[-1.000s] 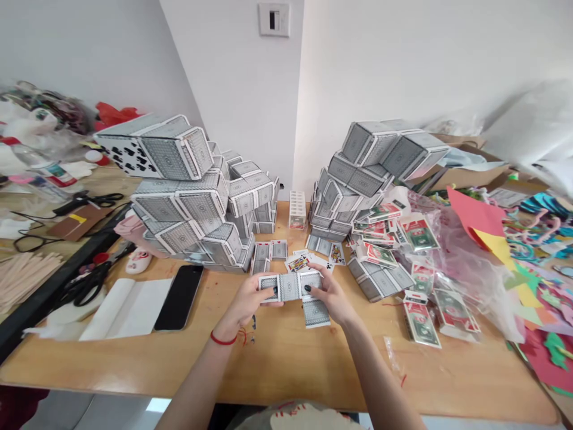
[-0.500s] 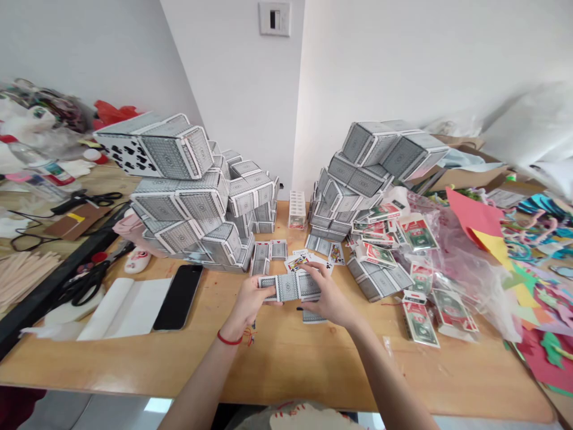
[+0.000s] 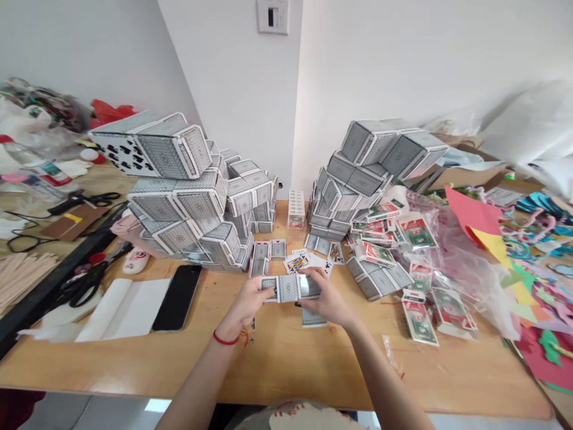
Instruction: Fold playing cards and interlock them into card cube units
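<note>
- Indoor craft corner; whether home or studio, cannot tell.
- Wooden table [image 3: 277,370] against a plain wall [image 3: 380,60] with a switch [image 3: 273,17].
- Scissors [image 3: 96,275] and wooden sticks [image 3: 24,278] at left.
- Red paper [image 3: 473,212] at right.
- Towers of folded playing cards [image 3: 199,206].

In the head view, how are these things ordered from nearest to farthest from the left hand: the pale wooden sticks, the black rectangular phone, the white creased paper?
1. Black rectangular phone: on the table, left of the left hand.
2. White creased paper: directly left of the phone.
3. Pale wooden sticks: at the far left edge.
</note>
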